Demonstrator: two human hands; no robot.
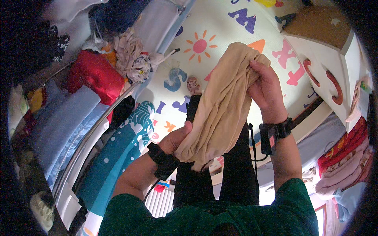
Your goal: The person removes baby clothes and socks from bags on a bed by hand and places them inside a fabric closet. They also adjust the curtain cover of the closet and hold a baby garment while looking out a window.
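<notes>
A beige cloth (221,106), folded lengthwise and creased, is stretched at a slant between my two hands. At its lower left end, my left hand (177,138) grips the edge, with the thumb on top and the fingers hidden behind the fabric. My right hand (265,85) pinches the upper right end, thumb over the front. Black straps with small devices sit on both wrists. The cloth hangs above a pale play mat (174,63) printed with colourful letters and a sun. What kind of garment or textile it is, I cannot tell.
Folded blue fabric (68,118) and a red cloth (94,76) lie at the left beside a curved metal rail (97,126). A crumpled pale cloth (130,56) is near them. A white cabinet with red handles (333,87) stands right, above stacked red and pink textiles (342,165).
</notes>
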